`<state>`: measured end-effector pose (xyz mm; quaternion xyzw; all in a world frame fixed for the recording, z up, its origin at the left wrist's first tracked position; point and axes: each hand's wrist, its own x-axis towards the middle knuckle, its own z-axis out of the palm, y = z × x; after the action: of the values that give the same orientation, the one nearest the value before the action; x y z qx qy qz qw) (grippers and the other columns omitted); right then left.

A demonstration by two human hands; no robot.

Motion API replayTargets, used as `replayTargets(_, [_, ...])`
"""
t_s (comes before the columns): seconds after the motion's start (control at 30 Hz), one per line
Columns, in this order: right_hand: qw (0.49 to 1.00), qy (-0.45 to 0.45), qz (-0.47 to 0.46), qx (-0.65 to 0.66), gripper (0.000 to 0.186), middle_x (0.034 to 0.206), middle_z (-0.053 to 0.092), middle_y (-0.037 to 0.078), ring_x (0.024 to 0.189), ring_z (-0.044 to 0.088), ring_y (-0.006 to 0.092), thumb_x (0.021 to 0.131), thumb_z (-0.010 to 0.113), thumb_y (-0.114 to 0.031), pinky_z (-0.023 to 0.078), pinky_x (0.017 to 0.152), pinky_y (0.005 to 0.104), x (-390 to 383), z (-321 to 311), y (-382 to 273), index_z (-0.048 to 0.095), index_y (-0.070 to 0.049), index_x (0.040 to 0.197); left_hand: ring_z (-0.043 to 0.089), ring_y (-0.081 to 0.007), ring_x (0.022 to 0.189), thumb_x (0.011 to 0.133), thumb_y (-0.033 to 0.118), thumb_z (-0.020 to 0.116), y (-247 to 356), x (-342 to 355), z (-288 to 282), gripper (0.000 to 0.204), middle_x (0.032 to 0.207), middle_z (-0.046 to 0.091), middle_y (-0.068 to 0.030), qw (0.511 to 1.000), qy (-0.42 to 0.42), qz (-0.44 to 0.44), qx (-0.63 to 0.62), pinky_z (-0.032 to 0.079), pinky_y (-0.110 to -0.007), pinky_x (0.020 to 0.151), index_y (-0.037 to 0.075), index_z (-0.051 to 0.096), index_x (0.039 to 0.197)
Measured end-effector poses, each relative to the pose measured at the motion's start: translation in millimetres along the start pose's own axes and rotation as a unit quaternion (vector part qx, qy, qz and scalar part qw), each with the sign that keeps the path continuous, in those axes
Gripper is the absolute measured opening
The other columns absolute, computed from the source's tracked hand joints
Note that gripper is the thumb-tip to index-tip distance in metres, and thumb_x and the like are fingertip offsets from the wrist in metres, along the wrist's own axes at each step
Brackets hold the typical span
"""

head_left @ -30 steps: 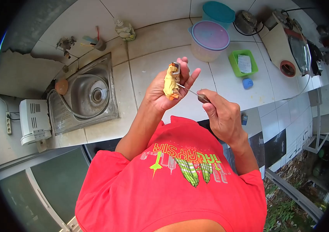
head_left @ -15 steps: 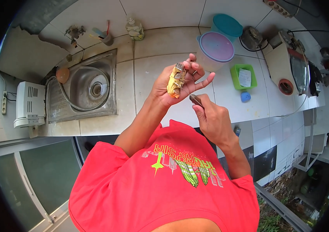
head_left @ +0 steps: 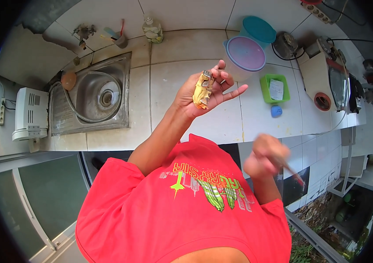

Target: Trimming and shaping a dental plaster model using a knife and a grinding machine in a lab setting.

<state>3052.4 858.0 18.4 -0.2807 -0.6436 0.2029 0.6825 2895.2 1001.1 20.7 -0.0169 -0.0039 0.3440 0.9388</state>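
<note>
My left hand (head_left: 215, 94) is palm-up above the counter, its outer fingers apart. Against the palm it holds a lumpy, elongated yellow object (head_left: 201, 92) with grey metallic-looking pieces along one side and some orange at its lower end. I cannot make out its kind. My right hand (head_left: 266, 155) is smeared by motion, apart from the left and past the counter's front edge, closed around a thin rod-like tool (head_left: 292, 172). The tool reaches down to the right, with a reddish tip; blur hides its exact kind.
White tiled counter (head_left: 173, 105) before me. A steel sink (head_left: 126, 96) with a hose is at left. Behind my hands stands a tub with a purple lid (head_left: 246, 53); a green basket (head_left: 263, 83) and a blue lump (head_left: 276, 111) are to the right, beside an oven-like appliance (head_left: 313, 74).
My right hand has swung right and down, away from the left hand, with the thin tool now pointing outward. The left hand and the yellow object stay nearly in place.
</note>
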Motion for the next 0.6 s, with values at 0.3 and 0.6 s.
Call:
replayTargets(0.3, [0.992,0.105,-0.069,0.001,0.037,0.051,0.033,-0.003,0.042,0.025,0.007,0.099,0.045,-0.043,0.022,0.04,0.0245,1.8,19.4,0.3,0.046,-0.009,0.086,0.058,-0.013,0.08,0.07,-0.001,0.067,0.4,2.9,-2.7,0.027,0.072,0.06,0.0004,0.999,0.042,0.027,0.01,0.024,-0.058,0.113,0.003,0.063,0.096])
replayTargets(0.6, [0.847,-0.251,0.25,-0.396,0.038,0.054,0.049,0.007,0.042,0.048,0.014,0.1,0.044,-0.038,0.036,0.039,0.0314,-5.0,26.5,39.3,0.049,-0.003,0.084,0.059,-0.0129,0.082,0.073,0.005,0.071,15.4,8.1,-35.8,0.025,0.074,0.064,0.0019,0.996,0.08,0.032,0.001,0.028,-0.06,0.11,0.003,0.063,0.096])
